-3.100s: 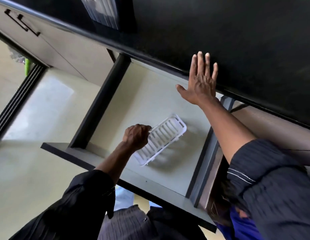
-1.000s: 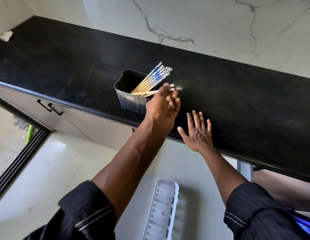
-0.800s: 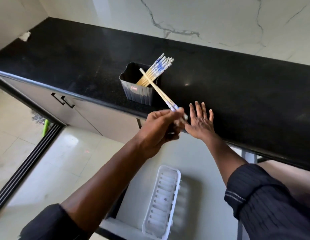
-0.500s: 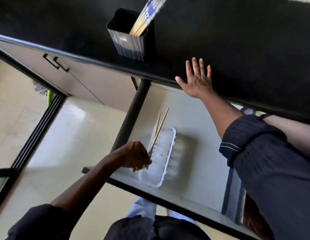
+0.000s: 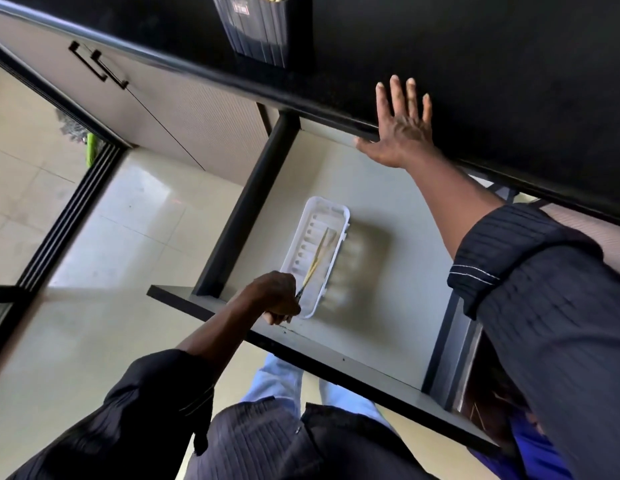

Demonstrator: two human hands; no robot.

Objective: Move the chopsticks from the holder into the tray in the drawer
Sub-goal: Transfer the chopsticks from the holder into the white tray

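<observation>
Two chopsticks (image 5: 318, 256) lie lengthwise inside the white tray (image 5: 339, 237) in the open drawer (image 5: 381, 216), and I see my left hand (image 5: 275, 297) closed around their near ends. My right hand (image 5: 398, 133) rests flat, fingers spread, on the black counter (image 5: 509, 81), where the holder (image 5: 263, 29) stands.

Home kitchen, black countertop (image 5: 475, 46), cabinets (image 5: 170, 109), drawer (image 5: 371, 306)
</observation>
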